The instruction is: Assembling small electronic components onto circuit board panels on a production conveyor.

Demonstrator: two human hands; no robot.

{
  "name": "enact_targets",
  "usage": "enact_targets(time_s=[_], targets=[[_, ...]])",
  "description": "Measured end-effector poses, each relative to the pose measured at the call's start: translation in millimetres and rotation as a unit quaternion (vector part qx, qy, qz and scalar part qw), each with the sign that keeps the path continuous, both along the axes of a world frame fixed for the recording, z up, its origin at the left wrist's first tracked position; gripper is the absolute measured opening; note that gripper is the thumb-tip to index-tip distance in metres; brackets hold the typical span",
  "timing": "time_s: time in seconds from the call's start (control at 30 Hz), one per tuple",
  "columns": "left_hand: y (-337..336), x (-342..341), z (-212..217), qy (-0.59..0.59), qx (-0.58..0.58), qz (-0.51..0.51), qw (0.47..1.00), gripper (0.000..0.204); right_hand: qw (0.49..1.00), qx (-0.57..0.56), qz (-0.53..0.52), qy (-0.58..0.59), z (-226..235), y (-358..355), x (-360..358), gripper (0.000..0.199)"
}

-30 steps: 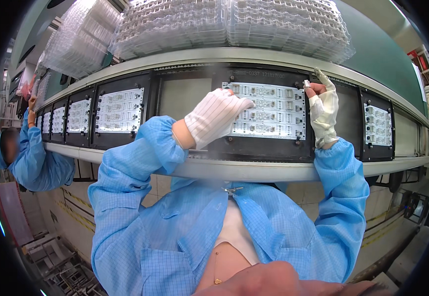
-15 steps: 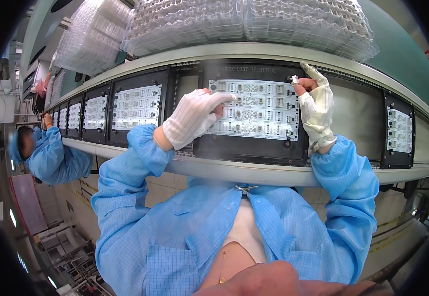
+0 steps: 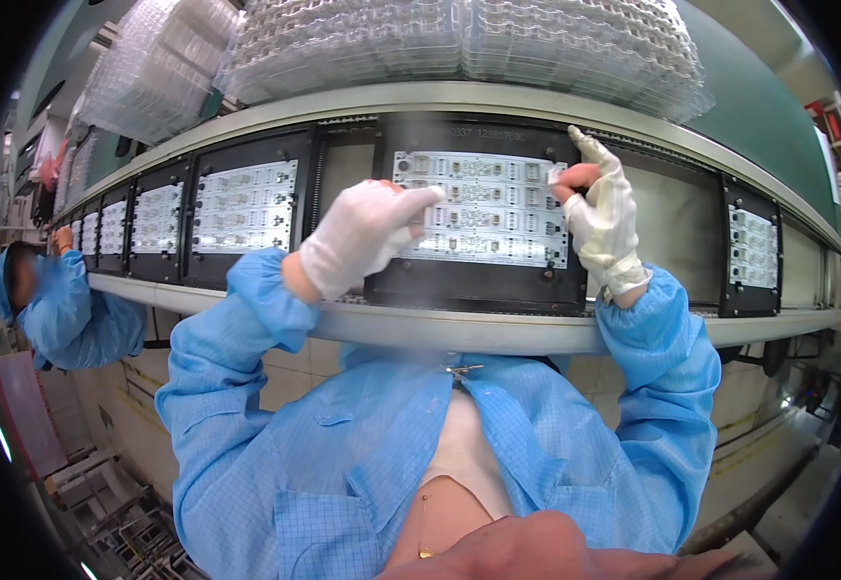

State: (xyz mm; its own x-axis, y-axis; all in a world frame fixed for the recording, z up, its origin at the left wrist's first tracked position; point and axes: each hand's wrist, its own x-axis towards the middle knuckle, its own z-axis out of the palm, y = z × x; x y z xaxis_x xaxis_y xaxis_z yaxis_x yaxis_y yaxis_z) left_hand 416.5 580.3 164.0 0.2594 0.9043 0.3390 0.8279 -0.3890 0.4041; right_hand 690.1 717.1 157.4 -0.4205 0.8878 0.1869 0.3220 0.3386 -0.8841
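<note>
In front of me lies a white circuit board panel [image 3: 483,220] with rows of small parts, seated in a black carrier frame [image 3: 473,288]. Over the panel's left part is my left hand [image 3: 357,237], in a white glove and slightly blurred. Its index finger stretches over the board, with the thumb apart and nothing visible between them. By the panel's upper right corner my gloved right hand [image 3: 602,217] pinches a small whitish piece [image 3: 553,178] between bare thumb and fingertip. The piece is too small to name more exactly.
More black frames with white panels line the conveyor rail at left [image 3: 246,208] and right [image 3: 754,246]. Stacked clear plastic trays [image 3: 343,48] stand beyond the far rail [image 3: 382,101]. A co-worker in a blue smock [image 3: 77,304] is at the far left.
My right hand has brought the small piece inward and down, over the panel's upper right corner. The left hand stays over the left part. The whole view has shifted slightly.
</note>
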Motion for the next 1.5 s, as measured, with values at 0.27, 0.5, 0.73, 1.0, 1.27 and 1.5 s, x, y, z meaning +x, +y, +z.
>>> enact_targets(time_s=[0.27,0.5,0.73,1.0,1.27,1.5], targets=[[1,-17,4,-0.066,0.110,0.081,0.988,0.041,0.961,0.175,0.142,-0.157,3,-28,-4,0.073],[4,-25,-10,-0.091,0.110,0.082,0.986,0.040,0.921,0.262,0.177,-0.227,2,-26,-14,0.071],[7,-34,-3,-0.083,0.113,0.080,0.987,0.037,0.917,0.243,0.188,-0.256,6,-14,-23,0.071],[-9,-29,23,-0.076,0.101,0.090,0.988,0.036,0.862,0.396,0.207,-0.241,2,-33,-13,0.062],[104,-113,66,0.040,0.212,0.189,0.958,0.025,0.901,0.237,0.219,-0.289,38,-35,-5,0.058],[187,-167,69,0.128,0.042,0.280,0.950,0.032,0.897,0.286,0.179,-0.286,66,2,18,0.060]])
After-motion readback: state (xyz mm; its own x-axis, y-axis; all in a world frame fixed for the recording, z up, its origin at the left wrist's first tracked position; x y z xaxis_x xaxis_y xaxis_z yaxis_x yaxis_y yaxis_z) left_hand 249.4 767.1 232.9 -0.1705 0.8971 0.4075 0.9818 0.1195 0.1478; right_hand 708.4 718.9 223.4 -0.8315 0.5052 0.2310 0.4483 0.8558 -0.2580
